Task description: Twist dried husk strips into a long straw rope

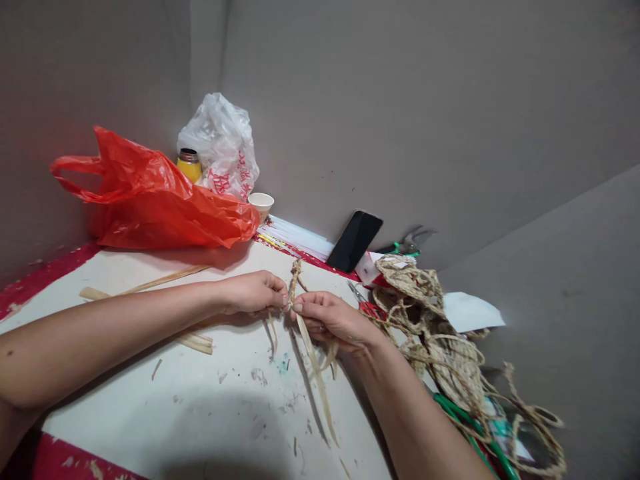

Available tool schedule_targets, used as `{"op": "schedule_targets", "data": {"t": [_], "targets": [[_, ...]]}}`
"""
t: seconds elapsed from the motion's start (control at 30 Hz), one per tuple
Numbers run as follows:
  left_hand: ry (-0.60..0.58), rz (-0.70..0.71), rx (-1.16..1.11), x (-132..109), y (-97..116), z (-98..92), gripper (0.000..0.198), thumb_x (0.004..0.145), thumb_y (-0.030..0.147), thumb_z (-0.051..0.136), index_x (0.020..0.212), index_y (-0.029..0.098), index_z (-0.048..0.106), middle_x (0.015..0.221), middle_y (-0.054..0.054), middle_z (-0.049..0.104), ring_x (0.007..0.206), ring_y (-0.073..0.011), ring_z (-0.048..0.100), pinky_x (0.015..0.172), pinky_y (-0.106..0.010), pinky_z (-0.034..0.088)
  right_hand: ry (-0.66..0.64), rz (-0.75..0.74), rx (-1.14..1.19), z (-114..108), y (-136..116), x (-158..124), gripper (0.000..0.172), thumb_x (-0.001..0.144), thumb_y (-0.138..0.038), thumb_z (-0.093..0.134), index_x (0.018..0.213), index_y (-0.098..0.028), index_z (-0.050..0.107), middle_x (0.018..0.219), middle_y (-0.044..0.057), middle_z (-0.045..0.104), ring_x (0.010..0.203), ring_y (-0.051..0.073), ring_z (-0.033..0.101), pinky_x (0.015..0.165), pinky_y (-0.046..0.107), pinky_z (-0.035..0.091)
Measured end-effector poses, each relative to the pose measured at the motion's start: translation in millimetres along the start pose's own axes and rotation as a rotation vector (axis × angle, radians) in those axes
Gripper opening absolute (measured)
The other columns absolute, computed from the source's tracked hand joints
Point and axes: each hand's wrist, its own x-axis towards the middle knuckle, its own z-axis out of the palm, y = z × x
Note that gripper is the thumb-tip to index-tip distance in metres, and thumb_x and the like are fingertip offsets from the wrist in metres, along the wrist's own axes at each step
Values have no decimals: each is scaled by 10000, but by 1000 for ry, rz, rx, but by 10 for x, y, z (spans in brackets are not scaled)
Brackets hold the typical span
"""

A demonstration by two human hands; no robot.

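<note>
My left hand (255, 293) and right hand (333, 320) meet mid-table (200, 400), both pinched shut on a straw braid (296, 275) that points up toward 12 o'clock from my fingertips. Its loose strips (317, 377) trail toward 6. A red bag (160, 200) lies at 10 o'clock and a cord pile (430, 327) at 4.

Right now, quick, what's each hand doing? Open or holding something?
Left hand: closed, pinching the braided straw.
Right hand: closed, pinching the same braided straw, with loose strips hanging below.
</note>
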Motion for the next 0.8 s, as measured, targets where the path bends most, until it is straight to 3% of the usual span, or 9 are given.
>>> {"op": "schedule_targets", "data": {"t": [0.27,0.47,0.57,0.8], "targets": [[-9,-116,-39,36,-29,-7,287,631,408,651,575,151,536,396,91,289,340,-34,175,355,-216,100,98,-49,-366,73,-12,-10,311,736,-446,613,677,-146,551,464,-88,317,398,46,208,380,193,146],[-45,-209,-118,93,-81,-10,209,635,320,636,574,157,521,362,91,278,328,-34,173,357,-204,85,208,-142,-780,167,-78,-60,249,777,-331,511,596,-161,484,528,-50,347,495,78,288,449,208,232],[14,-184,-95,89,-68,17,161,645,270,599,564,155,521,353,86,285,323,-36,181,354,-204,93,245,-151,-921,152,-116,-106,226,774,-282,482,586,-158,498,543,-34,381,516,91,318,466,217,256],[119,-123,-29,66,-89,99,121,647,250,549,577,158,513,402,73,372,324,-40,219,340,-211,121,281,-75,-946,293,-220,-175,257,779,-237,431,534,-169,472,492,-31,397,474,94,336,457,219,269]]}}
